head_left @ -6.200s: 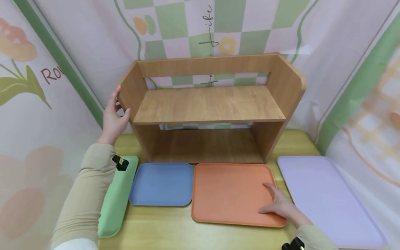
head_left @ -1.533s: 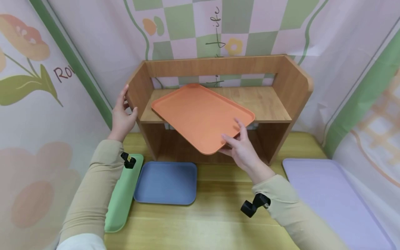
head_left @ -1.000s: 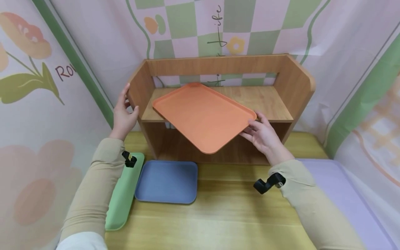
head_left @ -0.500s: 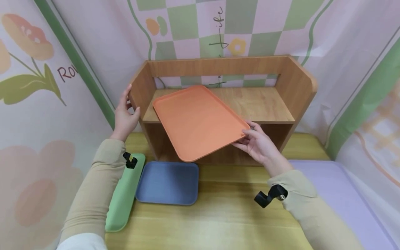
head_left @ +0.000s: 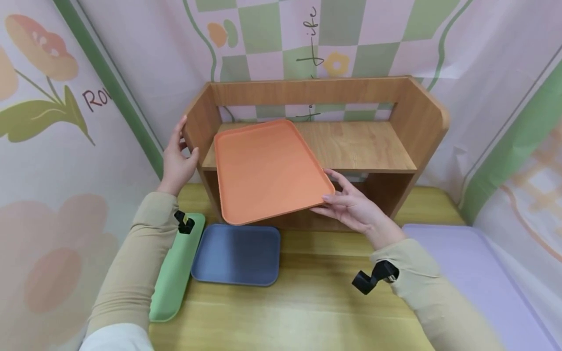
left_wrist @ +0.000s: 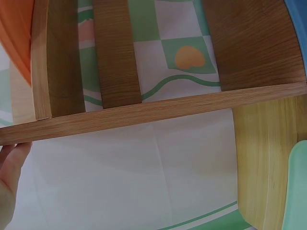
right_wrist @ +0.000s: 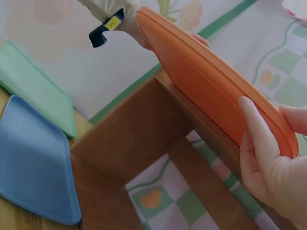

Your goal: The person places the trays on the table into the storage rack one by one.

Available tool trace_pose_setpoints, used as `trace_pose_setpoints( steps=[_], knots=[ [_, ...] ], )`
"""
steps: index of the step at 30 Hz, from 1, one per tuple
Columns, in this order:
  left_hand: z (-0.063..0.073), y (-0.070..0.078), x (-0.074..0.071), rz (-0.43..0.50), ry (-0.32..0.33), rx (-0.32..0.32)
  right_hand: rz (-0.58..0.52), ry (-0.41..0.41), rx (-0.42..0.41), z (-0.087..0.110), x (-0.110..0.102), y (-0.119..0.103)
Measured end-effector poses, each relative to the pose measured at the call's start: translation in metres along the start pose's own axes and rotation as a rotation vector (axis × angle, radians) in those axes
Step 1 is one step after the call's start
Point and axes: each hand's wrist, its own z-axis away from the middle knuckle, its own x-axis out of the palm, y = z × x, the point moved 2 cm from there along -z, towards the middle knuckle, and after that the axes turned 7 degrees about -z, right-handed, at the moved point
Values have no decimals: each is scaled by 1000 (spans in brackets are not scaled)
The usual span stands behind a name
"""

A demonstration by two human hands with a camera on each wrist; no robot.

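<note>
An orange tray lies partly over the left part of the upper board of a two-tier wooden shelf, its near end sticking out past the front edge. My right hand grips the tray's near right corner, thumb above and fingers below; the right wrist view shows fingertips on the underside. Against the outer face of the shelf's left side panel rests my left hand, thumb apart. Only part of that hand appears in the left wrist view.
On the wooden table a blue tray lies before the shelf. A long green tray is left of it, partly behind my left sleeve. A lilac tray lies at the right, partly under my right arm. Printed curtains enclose the back and sides.
The orange tray was lifted from the table onto the upper board. In the last second my right hand shifted its grip to the corner and swung the near end leftward. My left hand stayed put.
</note>
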Motion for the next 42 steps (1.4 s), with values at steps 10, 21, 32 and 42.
trace_pose_setpoints(
  steps=[10,21,32,42],
  knots=[
    [-1,-1,0,-17,-1,11,15,29,32,-18,20,15],
    [1,-1,0,-13,0,-4,-13,97,-3,-34,34,27],
    [2,0,0,-7,-10,-31,-13,138,-17,-47,42,31],
    [2,4,-1,9,-25,-58,14,197,-38,-66,48,32]
  ],
)
